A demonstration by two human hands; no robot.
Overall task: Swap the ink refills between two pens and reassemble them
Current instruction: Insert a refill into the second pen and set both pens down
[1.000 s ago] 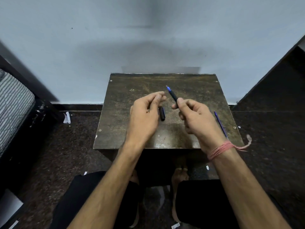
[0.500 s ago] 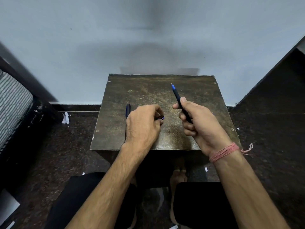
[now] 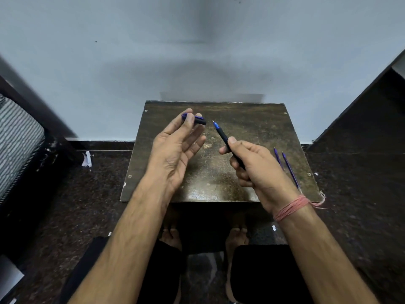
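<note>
My right hand (image 3: pixel 256 170) grips a dark pen (image 3: pixel 225 139) with a blue tip that points up and to the left. My left hand (image 3: pixel 175 148) is raised with the palm turned up, and its fingertips pinch a short dark pen cap (image 3: pixel 197 120) with a blue end. The cap sits a little left of the pen tip, apart from it. Two thin blue refills (image 3: pixel 287 165) lie side by side on the small dark table (image 3: pixel 252 119) to the right of my right hand.
The table stands against a pale wall. A striped mattress (image 3: pixel 17 139) on a dark frame is at the left, dark furniture (image 3: pixel 368 119) at the right. My knees and bare feet are below the table's front edge, on a dark speckled floor.
My left hand has lifted off the table, turned palm up and brought the cap up near the pen tip. The right hand has tilted the pen toward it.
</note>
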